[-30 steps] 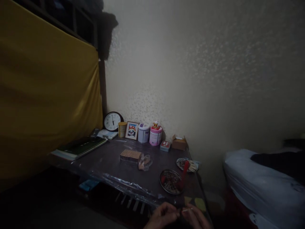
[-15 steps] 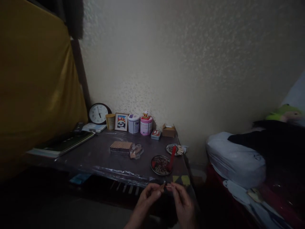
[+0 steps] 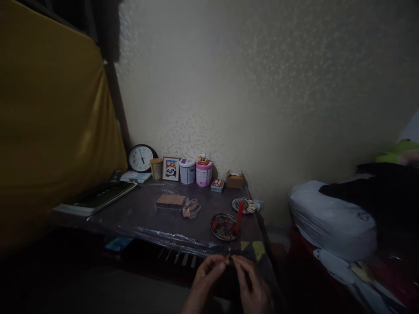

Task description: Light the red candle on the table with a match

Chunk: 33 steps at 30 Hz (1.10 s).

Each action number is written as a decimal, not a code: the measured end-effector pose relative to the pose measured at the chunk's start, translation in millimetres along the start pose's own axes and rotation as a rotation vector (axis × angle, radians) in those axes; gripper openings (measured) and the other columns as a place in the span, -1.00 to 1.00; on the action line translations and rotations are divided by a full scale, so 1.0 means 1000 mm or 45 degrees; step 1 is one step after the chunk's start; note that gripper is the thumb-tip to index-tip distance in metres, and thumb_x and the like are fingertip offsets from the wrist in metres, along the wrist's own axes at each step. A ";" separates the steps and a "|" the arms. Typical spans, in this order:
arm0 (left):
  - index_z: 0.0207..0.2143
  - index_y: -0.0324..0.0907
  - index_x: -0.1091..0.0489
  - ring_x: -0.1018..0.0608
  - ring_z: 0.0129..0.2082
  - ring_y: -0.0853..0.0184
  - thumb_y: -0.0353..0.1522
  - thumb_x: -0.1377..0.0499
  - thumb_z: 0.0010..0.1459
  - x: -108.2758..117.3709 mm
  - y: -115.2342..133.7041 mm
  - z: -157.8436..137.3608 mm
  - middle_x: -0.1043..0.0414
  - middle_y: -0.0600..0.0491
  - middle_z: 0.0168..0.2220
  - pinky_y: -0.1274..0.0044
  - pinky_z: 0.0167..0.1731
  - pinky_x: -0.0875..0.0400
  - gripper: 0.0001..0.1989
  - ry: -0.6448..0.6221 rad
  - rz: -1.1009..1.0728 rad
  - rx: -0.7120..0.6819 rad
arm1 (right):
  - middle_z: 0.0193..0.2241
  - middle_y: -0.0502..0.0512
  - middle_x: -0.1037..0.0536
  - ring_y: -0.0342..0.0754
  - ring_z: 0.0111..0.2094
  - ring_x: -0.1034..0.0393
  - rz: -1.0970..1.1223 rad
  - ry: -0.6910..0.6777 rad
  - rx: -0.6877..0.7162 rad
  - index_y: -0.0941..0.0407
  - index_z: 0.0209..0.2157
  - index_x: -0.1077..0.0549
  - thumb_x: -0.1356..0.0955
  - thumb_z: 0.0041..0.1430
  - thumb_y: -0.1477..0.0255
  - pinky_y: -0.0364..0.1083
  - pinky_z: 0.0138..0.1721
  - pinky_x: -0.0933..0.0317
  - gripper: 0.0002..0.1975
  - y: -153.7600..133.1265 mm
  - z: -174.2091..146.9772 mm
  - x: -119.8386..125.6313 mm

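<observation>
My left hand [image 3: 208,275] is closed in a pinch at the table's front edge, holding a small tan piece [image 3: 227,261] at the fingertips. Close beside it, my right hand [image 3: 249,279] also pinches, its fingertips almost touching the left ones. Whatever it grips is too small and dark to make out. Just beyond the hands is a round metal plate [image 3: 214,235] of small bits, with a red-handled tool [image 3: 240,213] standing up from it. Behind that lies a second plate [image 3: 234,208] with several pale sticks [image 3: 250,206] on its right side.
On the plastic-covered table [image 3: 144,209] sit a stack of thin tan pieces [image 3: 170,201] and a clear plastic bag [image 3: 191,208]. Along the wall stand a clock [image 3: 141,158], a yellow cup [image 3: 156,169], a panda picture [image 3: 170,169], two tins [image 3: 187,172] and a small cardboard box [image 3: 235,179].
The view has shifted, so the table's things sit slightly further right in it. Both hands stay together in a pinch, and the pale stick-like thing at my right fingertips shows less clearly now.
</observation>
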<state>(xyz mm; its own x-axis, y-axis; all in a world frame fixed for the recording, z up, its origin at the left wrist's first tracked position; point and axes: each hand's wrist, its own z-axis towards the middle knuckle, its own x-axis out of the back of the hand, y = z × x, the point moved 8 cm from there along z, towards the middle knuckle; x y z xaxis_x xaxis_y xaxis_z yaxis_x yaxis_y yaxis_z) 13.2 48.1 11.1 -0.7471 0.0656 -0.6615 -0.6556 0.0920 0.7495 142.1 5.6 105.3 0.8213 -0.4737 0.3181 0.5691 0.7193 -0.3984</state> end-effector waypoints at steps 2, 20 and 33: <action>-0.38 -0.19 -0.52 -0.51 -0.34 0.30 -0.29 -0.37 -0.15 -0.002 0.000 0.000 -0.57 0.02 -0.38 0.50 -0.25 -0.29 -0.76 -0.027 0.012 -0.014 | -0.32 0.07 -0.64 -0.10 -0.29 -0.56 -0.001 -0.033 -0.008 0.06 -0.23 -0.49 -0.27 0.20 0.51 -0.22 -0.23 -0.42 -0.82 0.004 -0.002 0.000; -0.33 -0.18 -0.49 -0.55 -0.22 0.27 -0.32 -0.32 -0.06 -0.013 0.003 -0.012 -0.61 -0.02 -0.27 0.48 -0.13 -0.29 -0.80 -0.003 -0.072 0.033 | -0.35 0.09 -0.62 -0.11 -0.31 -0.54 -0.121 0.026 -0.057 0.08 -0.25 -0.48 -0.24 0.22 0.50 -0.18 -0.27 -0.43 -0.82 0.005 -0.001 0.009; -0.38 -0.18 -0.49 -0.56 -0.33 0.24 -0.24 -0.39 -0.21 -0.012 0.001 -0.008 -0.61 -0.02 -0.37 0.46 -0.23 -0.33 -0.69 0.073 -0.032 0.070 | -0.39 0.12 -0.63 -0.04 -0.36 -0.54 -0.136 0.063 -0.392 0.09 -0.33 -0.51 -0.23 0.23 0.28 -0.13 -0.32 -0.41 -0.73 0.066 -0.016 0.011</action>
<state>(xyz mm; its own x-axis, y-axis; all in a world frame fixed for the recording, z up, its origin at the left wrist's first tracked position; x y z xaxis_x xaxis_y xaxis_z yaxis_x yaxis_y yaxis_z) 20.9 39.1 19.8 -0.7366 0.0058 -0.6763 -0.6682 0.1476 0.7292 189.0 39.8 68.7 0.7531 -0.5675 0.3327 0.6312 0.4807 -0.6087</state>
